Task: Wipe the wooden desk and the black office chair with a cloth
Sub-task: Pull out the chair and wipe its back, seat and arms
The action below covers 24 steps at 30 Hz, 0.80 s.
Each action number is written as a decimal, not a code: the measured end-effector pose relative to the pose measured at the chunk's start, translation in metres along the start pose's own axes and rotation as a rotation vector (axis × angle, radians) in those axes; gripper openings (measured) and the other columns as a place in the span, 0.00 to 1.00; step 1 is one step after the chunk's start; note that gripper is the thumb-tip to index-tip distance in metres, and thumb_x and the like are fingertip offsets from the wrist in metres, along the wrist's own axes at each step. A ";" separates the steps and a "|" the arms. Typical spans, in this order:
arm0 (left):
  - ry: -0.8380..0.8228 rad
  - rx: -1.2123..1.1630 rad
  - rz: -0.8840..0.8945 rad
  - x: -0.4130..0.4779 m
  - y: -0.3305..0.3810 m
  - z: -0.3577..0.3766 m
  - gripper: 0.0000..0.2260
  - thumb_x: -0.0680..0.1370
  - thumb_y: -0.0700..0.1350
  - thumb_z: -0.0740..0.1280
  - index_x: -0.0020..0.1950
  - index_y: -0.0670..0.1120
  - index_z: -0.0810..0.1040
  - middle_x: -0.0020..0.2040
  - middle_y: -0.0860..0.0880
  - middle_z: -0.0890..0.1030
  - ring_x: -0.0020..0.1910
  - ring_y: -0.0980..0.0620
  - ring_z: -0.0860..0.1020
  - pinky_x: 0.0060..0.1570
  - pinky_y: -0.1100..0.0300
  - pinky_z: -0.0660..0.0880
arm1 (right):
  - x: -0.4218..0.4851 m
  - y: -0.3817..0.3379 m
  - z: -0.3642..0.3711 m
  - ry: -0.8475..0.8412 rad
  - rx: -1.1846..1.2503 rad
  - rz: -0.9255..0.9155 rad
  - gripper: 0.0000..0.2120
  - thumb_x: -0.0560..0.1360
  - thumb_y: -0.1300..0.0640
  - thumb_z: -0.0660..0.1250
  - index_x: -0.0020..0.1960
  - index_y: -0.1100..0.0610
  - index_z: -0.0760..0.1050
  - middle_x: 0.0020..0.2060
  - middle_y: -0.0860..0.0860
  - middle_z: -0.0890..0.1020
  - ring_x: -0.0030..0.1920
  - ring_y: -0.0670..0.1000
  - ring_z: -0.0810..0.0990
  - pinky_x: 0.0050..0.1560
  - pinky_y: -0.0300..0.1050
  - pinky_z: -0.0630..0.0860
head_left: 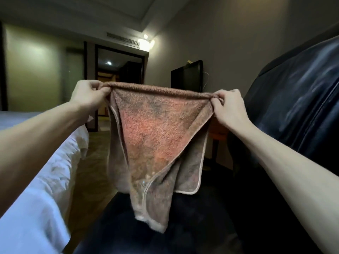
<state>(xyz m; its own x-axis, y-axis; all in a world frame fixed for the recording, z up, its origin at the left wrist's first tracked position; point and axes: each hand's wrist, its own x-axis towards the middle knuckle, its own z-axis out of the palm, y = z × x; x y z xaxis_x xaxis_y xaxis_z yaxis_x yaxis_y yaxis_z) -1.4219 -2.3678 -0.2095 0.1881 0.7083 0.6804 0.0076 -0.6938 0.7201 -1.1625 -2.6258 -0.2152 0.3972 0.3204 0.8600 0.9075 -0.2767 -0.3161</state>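
A brownish-pink terry cloth (pixel 156 132) with a pale hem hangs stretched between my two hands at chest height. My left hand (pixel 88 93) pinches its upper left corner. My right hand (pixel 229 107) pinches the upper right corner. The cloth's lower folds dangle over the seat of the black office chair (pixel 302 92), whose glossy backrest fills the right side. A strip of the wooden desk (pixel 219 131) shows behind the cloth's right edge, mostly hidden.
A bed with white sheets (pixel 45 180) runs along the left. A dark television (pixel 187 76) stands against the far wall above the desk. A doorway (pixel 119 70) opens at the back. Patterned carpet lies between bed and chair.
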 end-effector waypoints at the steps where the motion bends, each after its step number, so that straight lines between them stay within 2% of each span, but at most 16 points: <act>1: 0.018 -0.029 0.009 0.005 0.005 0.002 0.09 0.82 0.44 0.67 0.42 0.47 0.78 0.37 0.49 0.74 0.31 0.55 0.69 0.31 0.60 0.66 | 0.007 -0.005 -0.003 0.022 0.072 0.051 0.12 0.83 0.57 0.61 0.59 0.56 0.82 0.56 0.58 0.82 0.61 0.58 0.77 0.58 0.47 0.73; 4: 0.054 -0.109 -0.008 0.010 0.015 0.013 0.08 0.82 0.46 0.63 0.43 0.50 0.76 0.44 0.48 0.79 0.45 0.48 0.77 0.49 0.48 0.79 | 0.016 -0.020 -0.002 0.097 0.322 0.252 0.12 0.82 0.58 0.57 0.57 0.55 0.79 0.52 0.51 0.81 0.56 0.54 0.79 0.52 0.44 0.72; 6: 0.105 -0.096 -0.005 0.004 0.014 0.023 0.06 0.81 0.48 0.62 0.48 0.51 0.77 0.48 0.49 0.80 0.48 0.48 0.78 0.57 0.44 0.78 | 0.014 -0.025 0.002 0.169 0.429 0.331 0.12 0.82 0.58 0.56 0.57 0.54 0.77 0.49 0.47 0.79 0.56 0.51 0.77 0.50 0.42 0.69; 9: 0.171 -0.077 0.046 -0.007 0.009 0.035 0.06 0.81 0.50 0.62 0.49 0.49 0.74 0.43 0.53 0.76 0.47 0.49 0.74 0.53 0.52 0.74 | 0.007 -0.018 0.012 0.270 0.473 0.362 0.08 0.83 0.56 0.55 0.57 0.51 0.72 0.44 0.39 0.74 0.49 0.44 0.74 0.43 0.39 0.65; 11: 0.186 -0.083 0.032 -0.012 0.008 0.039 0.07 0.81 0.50 0.63 0.47 0.49 0.73 0.40 0.54 0.74 0.46 0.49 0.73 0.50 0.54 0.71 | 0.003 -0.007 0.016 0.281 0.483 0.378 0.04 0.83 0.55 0.57 0.55 0.50 0.69 0.43 0.39 0.72 0.43 0.39 0.72 0.38 0.34 0.65; 12: 0.174 -0.096 0.000 -0.015 0.009 0.040 0.08 0.80 0.50 0.64 0.45 0.48 0.72 0.40 0.53 0.74 0.45 0.49 0.72 0.48 0.55 0.70 | 0.000 -0.001 0.017 0.253 0.462 0.392 0.02 0.82 0.55 0.58 0.52 0.50 0.70 0.42 0.40 0.73 0.42 0.39 0.72 0.39 0.33 0.65; 15: 0.009 -0.229 -0.183 -0.022 0.014 0.045 0.07 0.81 0.48 0.67 0.47 0.45 0.78 0.40 0.47 0.79 0.39 0.50 0.78 0.38 0.61 0.74 | -0.007 0.019 0.023 0.115 0.380 0.446 0.14 0.80 0.56 0.63 0.37 0.49 0.66 0.34 0.44 0.72 0.42 0.50 0.72 0.46 0.43 0.68; 16: -0.069 -0.290 -0.262 -0.027 0.018 0.048 0.08 0.81 0.47 0.67 0.50 0.43 0.80 0.38 0.47 0.82 0.35 0.51 0.81 0.33 0.63 0.76 | -0.012 0.025 0.024 0.069 0.355 0.478 0.16 0.80 0.56 0.64 0.35 0.50 0.66 0.34 0.46 0.73 0.44 0.52 0.73 0.46 0.44 0.68; 18: -0.217 -0.416 -0.402 -0.035 0.025 0.053 0.10 0.82 0.48 0.66 0.56 0.43 0.82 0.40 0.46 0.86 0.33 0.51 0.85 0.30 0.61 0.79 | -0.021 0.032 0.029 -0.055 0.251 0.514 0.09 0.80 0.55 0.65 0.40 0.52 0.74 0.43 0.52 0.80 0.49 0.56 0.77 0.51 0.45 0.73; 19: -0.284 -0.465 -0.457 -0.037 0.027 0.057 0.12 0.83 0.49 0.66 0.59 0.43 0.81 0.44 0.44 0.86 0.39 0.50 0.86 0.34 0.58 0.81 | -0.027 0.032 0.033 -0.140 0.168 0.527 0.06 0.80 0.53 0.65 0.48 0.54 0.78 0.50 0.56 0.82 0.54 0.58 0.79 0.55 0.47 0.75; 21: -0.367 -0.483 -0.514 -0.040 0.026 0.068 0.16 0.84 0.54 0.64 0.62 0.44 0.81 0.52 0.42 0.86 0.50 0.45 0.85 0.42 0.54 0.81 | -0.039 0.031 0.042 -0.306 -0.030 0.528 0.13 0.80 0.51 0.65 0.61 0.56 0.77 0.61 0.59 0.81 0.62 0.62 0.79 0.60 0.51 0.76; 24: -0.383 -0.204 -0.435 -0.048 0.005 0.081 0.17 0.84 0.51 0.66 0.63 0.39 0.80 0.54 0.40 0.84 0.52 0.43 0.83 0.51 0.51 0.80 | -0.061 0.027 0.059 -0.565 -0.326 0.395 0.15 0.78 0.52 0.68 0.63 0.56 0.73 0.63 0.58 0.79 0.63 0.63 0.78 0.55 0.51 0.73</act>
<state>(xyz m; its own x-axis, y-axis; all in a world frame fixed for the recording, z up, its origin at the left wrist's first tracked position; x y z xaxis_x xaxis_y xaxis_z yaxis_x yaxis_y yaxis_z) -1.3509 -2.4159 -0.2495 0.5498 0.7975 0.2483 -0.0181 -0.2859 0.9581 -1.1543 -2.5993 -0.3000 0.7732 0.5327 0.3441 0.6319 -0.6927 -0.3476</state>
